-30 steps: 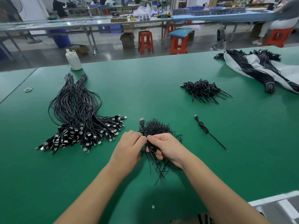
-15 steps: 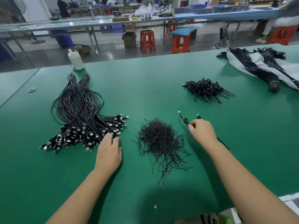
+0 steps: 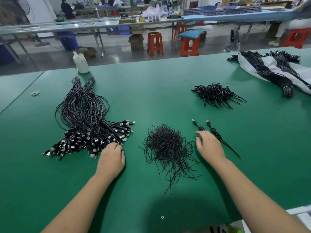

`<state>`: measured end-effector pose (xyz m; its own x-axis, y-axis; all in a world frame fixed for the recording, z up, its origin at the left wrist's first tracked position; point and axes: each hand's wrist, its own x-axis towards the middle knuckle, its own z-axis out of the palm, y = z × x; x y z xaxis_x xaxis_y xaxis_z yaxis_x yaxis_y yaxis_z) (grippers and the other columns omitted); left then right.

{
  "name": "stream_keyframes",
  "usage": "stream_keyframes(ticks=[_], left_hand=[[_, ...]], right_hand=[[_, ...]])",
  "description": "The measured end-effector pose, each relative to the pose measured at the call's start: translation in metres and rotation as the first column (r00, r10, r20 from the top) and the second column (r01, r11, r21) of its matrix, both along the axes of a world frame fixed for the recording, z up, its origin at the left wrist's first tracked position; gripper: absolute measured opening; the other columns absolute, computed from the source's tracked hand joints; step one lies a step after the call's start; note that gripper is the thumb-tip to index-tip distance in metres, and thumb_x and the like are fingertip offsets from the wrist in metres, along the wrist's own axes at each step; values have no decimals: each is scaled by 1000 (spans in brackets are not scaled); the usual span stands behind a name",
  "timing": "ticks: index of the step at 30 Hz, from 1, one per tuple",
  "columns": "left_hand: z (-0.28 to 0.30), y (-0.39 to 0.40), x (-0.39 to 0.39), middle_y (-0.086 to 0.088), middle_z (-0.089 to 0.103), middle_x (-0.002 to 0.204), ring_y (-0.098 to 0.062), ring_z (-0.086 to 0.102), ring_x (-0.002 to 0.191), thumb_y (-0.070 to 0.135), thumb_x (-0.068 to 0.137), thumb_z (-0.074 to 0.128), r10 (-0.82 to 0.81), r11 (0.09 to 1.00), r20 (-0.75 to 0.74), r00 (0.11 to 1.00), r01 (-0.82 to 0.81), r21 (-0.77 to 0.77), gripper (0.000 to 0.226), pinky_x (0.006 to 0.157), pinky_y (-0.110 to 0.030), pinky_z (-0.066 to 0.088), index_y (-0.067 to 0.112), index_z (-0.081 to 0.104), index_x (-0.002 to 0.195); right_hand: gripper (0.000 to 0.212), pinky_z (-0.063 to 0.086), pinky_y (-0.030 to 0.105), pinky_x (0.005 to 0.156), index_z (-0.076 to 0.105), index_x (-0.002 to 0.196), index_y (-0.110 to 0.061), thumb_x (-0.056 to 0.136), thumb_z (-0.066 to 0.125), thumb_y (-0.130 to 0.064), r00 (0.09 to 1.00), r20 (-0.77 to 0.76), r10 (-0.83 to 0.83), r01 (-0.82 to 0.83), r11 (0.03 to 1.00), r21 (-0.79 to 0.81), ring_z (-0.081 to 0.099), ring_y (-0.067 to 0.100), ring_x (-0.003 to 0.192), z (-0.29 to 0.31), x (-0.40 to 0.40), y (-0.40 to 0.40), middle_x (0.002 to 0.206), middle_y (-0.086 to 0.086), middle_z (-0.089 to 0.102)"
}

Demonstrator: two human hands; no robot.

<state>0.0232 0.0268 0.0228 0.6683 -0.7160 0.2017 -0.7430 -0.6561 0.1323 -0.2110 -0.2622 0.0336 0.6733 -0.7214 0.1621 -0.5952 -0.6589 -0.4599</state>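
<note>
Head view: my two hands are apart on the green worktop [image 3: 168, 78], one on each side of a loose mound of black twist ties [image 3: 165, 147] that lies between them.

My left hand [image 3: 111, 158] lies palm down with its fingers curled over the near edge of the heap of USB cables [image 3: 87, 128], which fans out ahead and to the outer side of that hand, metal plugs toward me. The fingertips are against the plugs; I cannot tell whether they pinch one.

My right hand [image 3: 209, 147] hovers with its fingers loosely spread and grips nothing. Just beyond its fingertips and along its outer side lie two tied cables [image 3: 214, 131], side by side, plugs pointing away from me.

Farther ahead of the right hand sits a small pile of tied cables [image 3: 217, 96]. Well out past that hand, long cable bundles [image 3: 262, 71] rest on a white bag [image 3: 301, 76]. Far ahead of the left hand a white bottle [image 3: 81, 63] stands at the worktop's edge, and some rubber bands [image 3: 35, 93] lie well out to that hand's outer side.
</note>
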Motion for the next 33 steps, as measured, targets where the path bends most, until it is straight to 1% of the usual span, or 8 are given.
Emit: stream_keyframes(ticks=[4, 8, 11, 15, 19, 23, 28, 33], left_hand=[[15, -9, 18, -11, 67, 111, -32, 59, 109, -9, 81, 62, -85, 990, 61, 995, 91, -104, 33, 92, -43, 50, 3, 69, 110], [23, -23, 38, -7, 40, 155, -30, 30, 145, -1, 86, 54, -84, 987, 29, 996, 80, 137, 65, 107, -45, 40, 14, 43, 148], [23, -28, 51, -2, 28, 160, -26, 19, 148, 5, 89, 49, -65, 955, -4, 998, 63, 291, 68, 111, -42, 35, 19, 31, 154], [21, -33, 60, -2, 43, 149, -27, 34, 136, 3, 88, 50, -97, 946, 47, 994, 78, 315, 58, 107, -37, 39, 14, 46, 145], [20, -35, 67, -4, 54, 137, -28, 42, 126, -2, 85, 52, -123, 954, 74, 990, 97, 284, 46, 103, -38, 41, 11, 61, 129], [23, -28, 71, -4, 61, 128, -30, 46, 118, 2, 84, 61, -184, 955, 124, 975, 148, 258, 36, 91, -41, 46, 14, 70, 117], [23, -22, 71, -8, 55, 138, -36, 45, 120, 5, 82, 69, -128, 967, 112, 985, 99, 234, 38, 89, -44, 47, 16, 71, 119], [20, -19, 65, -5, 72, 102, -36, 56, 94, -4, 73, 77, -130, 991, 148, 980, 124, 49, 18, 70, -40, 50, 11, 76, 84]], right_hand=[[48, 43, 42, 104, 48, 144, -14, 104, 41, -40, 998, -67, -5, 12, 995, 100, 48, 24, 130, -12, 3, 7, 135, 8, 59], [52, 39, 46, 108, 39, 149, -14, 105, 37, -41, 996, -88, -25, 39, 985, 168, 39, 26, 138, -13, 12, 0, 149, 6, 48], [59, 33, 48, 114, 29, 154, -10, 105, 34, -43, 990, -122, -65, 94, 963, 253, 33, 28, 144, -8, 20, -11, 158, 7, 35], [67, 22, 46, 119, 14, 157, -4, 106, 32, -44, 975, -192, -113, 173, 926, 335, 20, 32, 151, -8, 26, -19, 167, 12, 7], [70, 22, 46, 119, 12, 157, -3, 106, 32, -45, 971, -177, -162, 221, 893, 392, 19, 33, 151, -7, 26, -22, 167, 14, 1], [67, 16, 43, 121, 16, 158, -6, 106, 35, -44, 980, -93, -175, 199, 880, 432, 14, 25, 153, -5, 20, -22, 166, 11, 11], [56, 29, 43, 116, 30, 154, -10, 106, 39, -37, 973, 9, -230, 203, 877, 434, 39, 25, 140, -4, 13, -13, 159, 10, 31], [51, 36, 40, 108, 38, 150, -10, 105, 40, -35, 969, 22, -245, 213, 882, 421, 51, 16, 114, -5, 12, -3, 153, 10, 38]])
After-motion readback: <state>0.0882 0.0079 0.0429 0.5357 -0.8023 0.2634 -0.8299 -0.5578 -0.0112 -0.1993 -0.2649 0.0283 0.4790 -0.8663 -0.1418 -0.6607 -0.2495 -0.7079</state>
